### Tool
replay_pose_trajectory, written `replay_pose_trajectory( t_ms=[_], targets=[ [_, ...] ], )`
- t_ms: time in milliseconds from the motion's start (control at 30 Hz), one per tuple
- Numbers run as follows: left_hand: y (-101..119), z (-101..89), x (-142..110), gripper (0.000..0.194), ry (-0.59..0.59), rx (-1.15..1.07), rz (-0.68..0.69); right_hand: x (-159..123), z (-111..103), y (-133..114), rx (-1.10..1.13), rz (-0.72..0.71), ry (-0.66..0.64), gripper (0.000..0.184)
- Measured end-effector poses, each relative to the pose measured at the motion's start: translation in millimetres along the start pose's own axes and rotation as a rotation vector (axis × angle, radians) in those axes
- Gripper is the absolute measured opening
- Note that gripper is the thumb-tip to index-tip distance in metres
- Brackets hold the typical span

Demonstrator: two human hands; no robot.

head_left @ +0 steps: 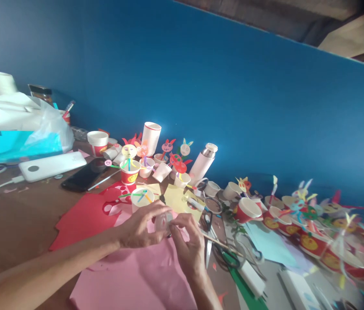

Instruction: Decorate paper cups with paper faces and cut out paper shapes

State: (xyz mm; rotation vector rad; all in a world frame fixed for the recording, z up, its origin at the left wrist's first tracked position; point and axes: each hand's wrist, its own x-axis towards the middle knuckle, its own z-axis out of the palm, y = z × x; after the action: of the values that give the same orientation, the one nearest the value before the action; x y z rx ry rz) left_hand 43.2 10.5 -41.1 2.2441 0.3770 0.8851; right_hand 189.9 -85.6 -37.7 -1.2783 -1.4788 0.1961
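My left hand (143,226) is closed around a small clear round container (163,222), with thumb below and fingers above. The thumb and fingers of my right hand (188,245) pinch at the container's right edge. A thin pale stick (220,243) runs out to the right from behind my right hand; whether that hand grips it I cannot tell. Under both hands lies pink paper (133,280). Just behind the left hand stands a paper cup (142,199) with coloured strips on its top. Red paper (81,215) with cut-out holes lies to the left.
Decorated cups with paper faces (130,172) stand by the blue wall, beside a white thermos (203,163). Scissors (208,241) and a white adapter (251,280) lie right. More decorated cups (311,241) crowd the far right. A phone (83,174) and power bank (52,167) lie left.
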Motion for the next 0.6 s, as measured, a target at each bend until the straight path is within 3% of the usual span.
replay_pose_trajectory(
  t_ms=[167, 333, 467, 600],
  targets=[
    [-5.3, 4.1, -1.7, 0.043, 0.023, 0.061, 0.017, -1.6, 2.4, 0.3, -0.015, 0.056, -0.031, 0.011],
    [3.1, 3.4, 0.1, 0.042, -0.061, -0.035, -0.234, -8.0, 5.6, 2.3, -0.147, -0.060, 0.015, 0.013],
    [8.5, -0.2, 2.2, 0.041, -0.179, -0.210, -0.385, -11.7, 7.5, 7.4, -0.192, -0.041, 0.002, 0.013],
    [9.7, 0.9, 2.6, 0.032, -0.210, -0.234, -0.336, -14.7, 9.2, 12.4, -0.259, 0.039, 0.024, 0.013]
  ],
)
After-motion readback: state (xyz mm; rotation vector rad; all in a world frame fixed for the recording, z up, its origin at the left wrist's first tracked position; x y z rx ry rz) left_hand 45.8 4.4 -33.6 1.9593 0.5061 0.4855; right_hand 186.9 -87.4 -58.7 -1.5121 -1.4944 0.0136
